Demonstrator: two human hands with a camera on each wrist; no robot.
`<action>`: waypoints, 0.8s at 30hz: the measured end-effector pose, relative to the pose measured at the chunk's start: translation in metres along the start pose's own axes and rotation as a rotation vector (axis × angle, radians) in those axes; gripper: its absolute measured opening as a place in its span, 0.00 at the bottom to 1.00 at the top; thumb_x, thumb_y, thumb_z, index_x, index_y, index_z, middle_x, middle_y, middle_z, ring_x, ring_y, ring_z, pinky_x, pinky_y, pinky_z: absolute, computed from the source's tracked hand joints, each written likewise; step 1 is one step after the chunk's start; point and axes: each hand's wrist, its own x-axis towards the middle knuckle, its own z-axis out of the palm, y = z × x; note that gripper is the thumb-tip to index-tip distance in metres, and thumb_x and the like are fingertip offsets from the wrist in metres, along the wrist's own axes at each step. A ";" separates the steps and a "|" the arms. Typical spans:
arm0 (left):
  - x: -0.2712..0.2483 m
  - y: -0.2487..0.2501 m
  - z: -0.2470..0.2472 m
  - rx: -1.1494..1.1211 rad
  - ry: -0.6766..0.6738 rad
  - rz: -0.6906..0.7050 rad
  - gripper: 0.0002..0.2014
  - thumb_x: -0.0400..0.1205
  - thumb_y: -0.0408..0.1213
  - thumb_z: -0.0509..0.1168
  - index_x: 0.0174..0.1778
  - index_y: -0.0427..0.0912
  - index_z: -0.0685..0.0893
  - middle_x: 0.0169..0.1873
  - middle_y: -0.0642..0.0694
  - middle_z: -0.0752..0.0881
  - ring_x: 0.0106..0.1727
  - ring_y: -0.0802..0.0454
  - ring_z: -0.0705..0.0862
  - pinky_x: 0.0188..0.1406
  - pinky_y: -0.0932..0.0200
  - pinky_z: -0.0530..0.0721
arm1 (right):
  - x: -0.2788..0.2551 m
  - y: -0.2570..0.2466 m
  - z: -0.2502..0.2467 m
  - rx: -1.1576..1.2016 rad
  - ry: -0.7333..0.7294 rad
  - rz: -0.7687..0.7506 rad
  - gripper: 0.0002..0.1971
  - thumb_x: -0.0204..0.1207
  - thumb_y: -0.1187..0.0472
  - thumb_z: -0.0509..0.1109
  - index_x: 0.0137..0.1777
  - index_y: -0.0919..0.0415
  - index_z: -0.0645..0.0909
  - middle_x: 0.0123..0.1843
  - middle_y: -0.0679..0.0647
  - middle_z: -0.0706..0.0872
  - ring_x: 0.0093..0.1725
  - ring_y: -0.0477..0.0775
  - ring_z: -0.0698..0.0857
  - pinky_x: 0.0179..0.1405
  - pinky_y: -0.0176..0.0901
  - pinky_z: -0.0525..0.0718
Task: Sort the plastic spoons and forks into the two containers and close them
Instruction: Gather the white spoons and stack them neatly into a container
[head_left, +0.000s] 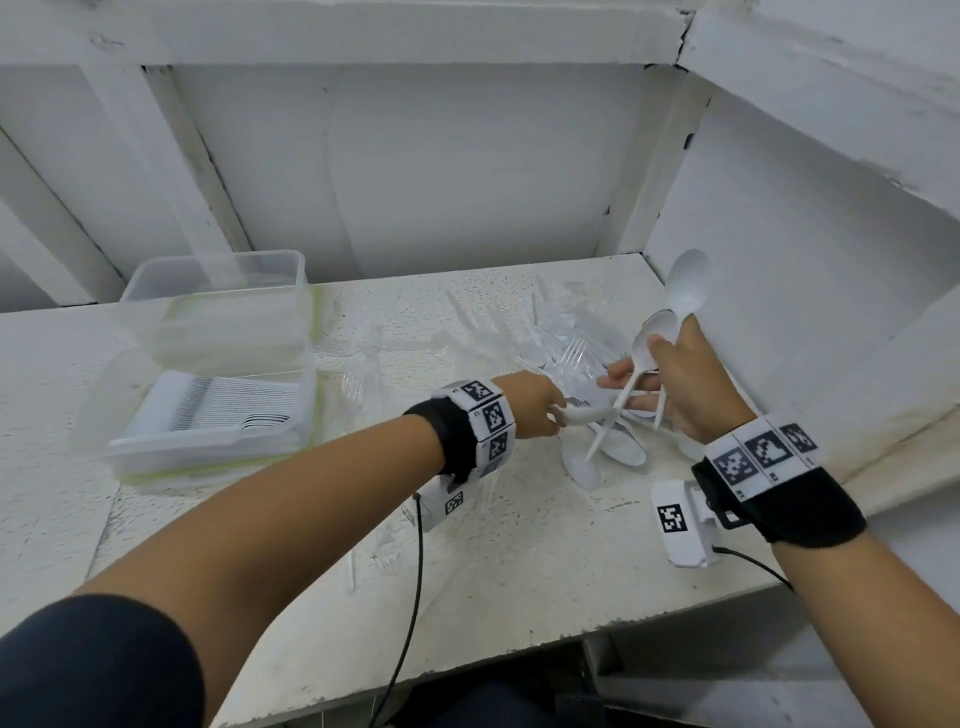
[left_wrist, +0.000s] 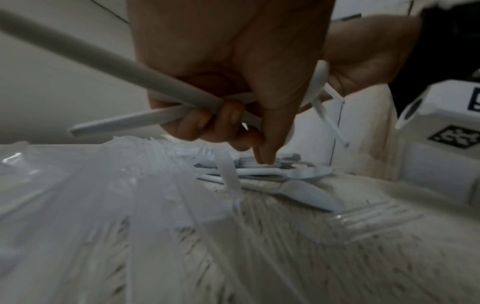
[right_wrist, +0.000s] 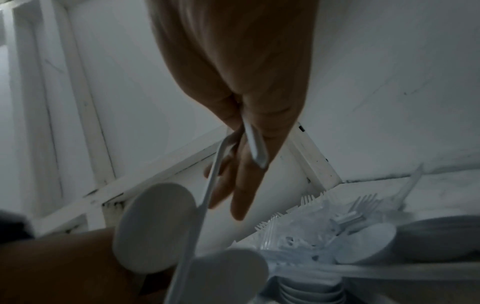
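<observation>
Head view: left hand (head_left: 535, 405) reaches over the loose pile of cutlery (head_left: 571, 358) on the worktop (head_left: 493, 561), its grip closed on white spoon handles. Right hand (head_left: 680, 384) is raised just right of the pile, fingers wrapped round several white spoons (head_left: 675, 306), bowls up, handles slanting down toward the left hand. At the left of the worktop stand two clear containers: the near container (head_left: 208, 415) holds a neat row of white spoons, the far container (head_left: 218, 301) sits just behind it, touching; contents there cannot be made out. Neither has a lid on.

Left wrist view: fingers (left_wrist: 228, 115) curl round two white handles (left_wrist: 135, 119); one fingertip points down onto the spoons lying on the pile. Clear forks (left_wrist: 374, 220) lie blurred in the foreground.

Right wrist view: right hand pinches thin white handles between its fingers (right_wrist: 249, 168); two spoon bowls (right_wrist: 155, 226) hang low in the foreground. Clear forks and white spoons lie heaped at lower right.
</observation>
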 end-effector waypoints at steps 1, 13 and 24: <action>0.003 0.002 0.002 0.045 -0.026 0.018 0.12 0.81 0.36 0.62 0.57 0.36 0.85 0.51 0.39 0.86 0.50 0.45 0.83 0.44 0.59 0.76 | 0.000 0.001 -0.001 -0.042 0.003 -0.006 0.18 0.86 0.62 0.47 0.72 0.45 0.59 0.37 0.63 0.83 0.37 0.64 0.89 0.41 0.59 0.88; 0.008 0.005 0.023 0.247 -0.032 0.061 0.12 0.83 0.35 0.58 0.60 0.39 0.79 0.57 0.42 0.83 0.58 0.44 0.81 0.45 0.59 0.74 | -0.005 0.018 -0.010 -0.663 -0.074 -0.156 0.09 0.80 0.64 0.61 0.38 0.57 0.74 0.32 0.50 0.77 0.30 0.47 0.75 0.32 0.39 0.73; -0.017 -0.009 -0.011 -0.532 0.379 0.091 0.16 0.81 0.38 0.66 0.63 0.36 0.81 0.58 0.42 0.84 0.57 0.50 0.81 0.54 0.64 0.73 | -0.006 0.048 -0.024 -0.981 0.018 0.041 0.15 0.77 0.49 0.67 0.40 0.61 0.77 0.34 0.51 0.80 0.39 0.54 0.79 0.28 0.37 0.68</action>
